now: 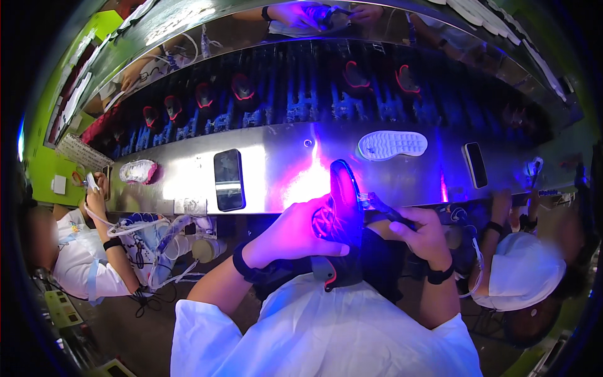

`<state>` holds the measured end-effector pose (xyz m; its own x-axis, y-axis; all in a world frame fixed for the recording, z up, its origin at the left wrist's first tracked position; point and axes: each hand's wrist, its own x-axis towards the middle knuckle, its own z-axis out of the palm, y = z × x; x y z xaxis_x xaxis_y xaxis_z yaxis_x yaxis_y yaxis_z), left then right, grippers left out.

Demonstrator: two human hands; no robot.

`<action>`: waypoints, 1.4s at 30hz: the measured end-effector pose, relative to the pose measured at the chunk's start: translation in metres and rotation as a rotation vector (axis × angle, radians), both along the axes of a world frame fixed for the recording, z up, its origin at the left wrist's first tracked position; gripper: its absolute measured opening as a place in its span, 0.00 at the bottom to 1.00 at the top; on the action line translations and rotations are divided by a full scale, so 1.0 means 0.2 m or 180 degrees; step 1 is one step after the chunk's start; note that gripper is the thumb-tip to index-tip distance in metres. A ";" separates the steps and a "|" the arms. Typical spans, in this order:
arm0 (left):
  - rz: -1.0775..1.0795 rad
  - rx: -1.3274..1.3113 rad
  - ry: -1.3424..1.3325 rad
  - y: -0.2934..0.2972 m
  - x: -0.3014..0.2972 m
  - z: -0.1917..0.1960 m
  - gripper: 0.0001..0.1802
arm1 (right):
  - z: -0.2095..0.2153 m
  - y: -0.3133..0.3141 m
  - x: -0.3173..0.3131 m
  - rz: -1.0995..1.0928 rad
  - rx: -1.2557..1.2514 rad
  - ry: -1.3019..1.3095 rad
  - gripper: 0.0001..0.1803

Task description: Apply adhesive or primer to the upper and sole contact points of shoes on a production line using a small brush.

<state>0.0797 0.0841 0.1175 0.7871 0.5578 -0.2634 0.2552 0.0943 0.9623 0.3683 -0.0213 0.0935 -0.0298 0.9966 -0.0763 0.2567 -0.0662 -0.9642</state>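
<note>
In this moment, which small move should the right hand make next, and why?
Probably the right hand should draw the slim, dark-handled brush-like tool slightly along the right edge of the dark, elongated shoe. The tool's tip is at or very near that edge, and the left hand grips the shoe from the other side.

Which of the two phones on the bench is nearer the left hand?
The larger-looking phone, left of the left hand; the other phone lies farther right, past the white shoe sole, nearer the right hand.
</note>
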 end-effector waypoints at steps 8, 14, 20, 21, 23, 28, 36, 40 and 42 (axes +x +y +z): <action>0.0463 -0.1010 -0.0217 -0.03 0.07 -0.07 0.27 | -0.14 -0.21 0.02 -0.0024 -0.0433 0.0124 0.17; 0.0570 -0.1028 -0.0089 0.01 0.09 -0.07 0.24 | -0.05 -0.07 0.02 -0.0180 -0.0501 -0.0120 0.17; 0.0871 -0.1168 -0.0357 -0.05 -0.01 -0.02 0.27 | -0.02 -0.04 -0.08 0.0008 -0.0350 0.0106 0.17; 0.0899 -0.1189 -0.0517 -0.05 -0.05 -0.01 0.28 | 0.00 -0.06 -0.09 0.0246 -0.0359 0.0117 0.18; 0.0866 -0.1305 -0.0510 -0.02 -0.10 -0.05 0.27 | -0.01 -0.11 -0.06 0.0314 -0.0591 0.0122 0.19; 0.0914 -0.0773 -0.0588 -0.03 -0.11 -0.12 0.28 | 0.07 -0.24 0.01 0.0463 -0.1011 -0.0010 0.19; 0.1219 -0.0904 -0.0413 -0.04 -0.06 -0.14 0.30 | 0.02 -0.35 0.02 0.0388 -0.0185 -0.0432 0.19; 0.1339 -0.1319 -0.0537 -0.06 -0.04 -0.16 0.29 | 0.02 -0.36 0.02 0.0182 -0.0144 -0.0709 0.18; 0.1409 -0.1531 -0.0557 -0.07 -0.04 -0.16 0.27 | 0.03 -0.35 0.02 0.0123 -0.0030 -0.0707 0.18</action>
<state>0.0716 0.0695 0.0846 0.5650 0.6899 -0.4526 -0.0617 0.5823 0.8106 0.3725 -0.0920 0.1000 -0.0493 0.9943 -0.0945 0.4652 -0.0609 -0.8831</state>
